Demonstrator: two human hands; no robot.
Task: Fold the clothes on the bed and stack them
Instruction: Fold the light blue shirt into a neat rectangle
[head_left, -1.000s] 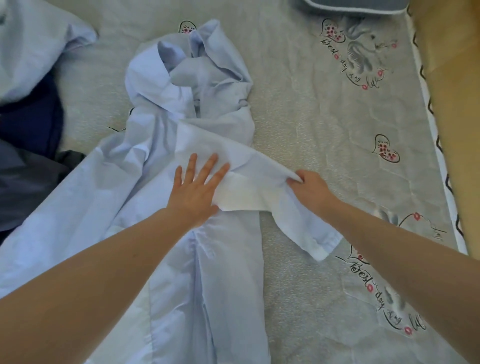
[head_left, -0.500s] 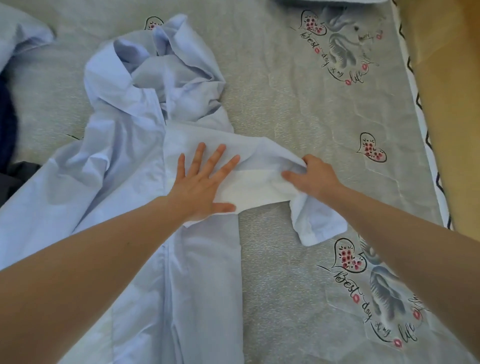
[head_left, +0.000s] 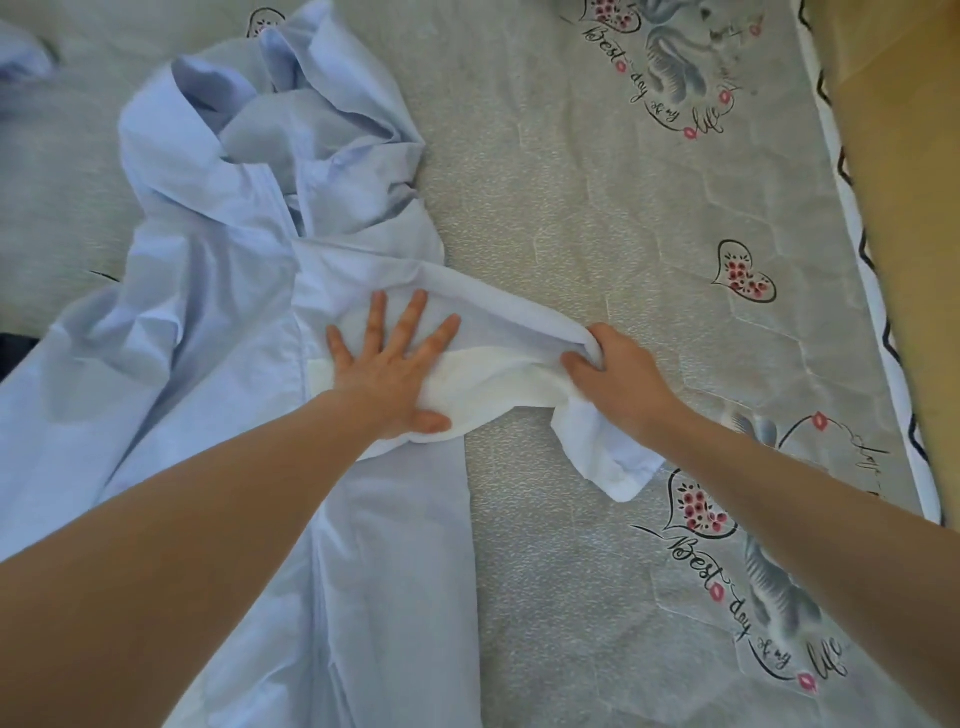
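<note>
Folding a sleeve across the body is judged the step in hand. Head view: the pale blue shirt (head_left: 223, 364) lies on the bed (head_left: 597, 208), collar away from the person; the left hand (head_left: 389, 374) presses flat on it, fingers spread; the right hand (head_left: 618, 384) pinches the sleeve (head_left: 498, 338) near its cuff — next move calls for carrying that cuff leftward over the body, the flat hand anchoring the crease.

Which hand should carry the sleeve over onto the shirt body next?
Right. The right hand already grips the sleeve, while the left hand lies flat on the shirt, pinning the fold line.
</note>
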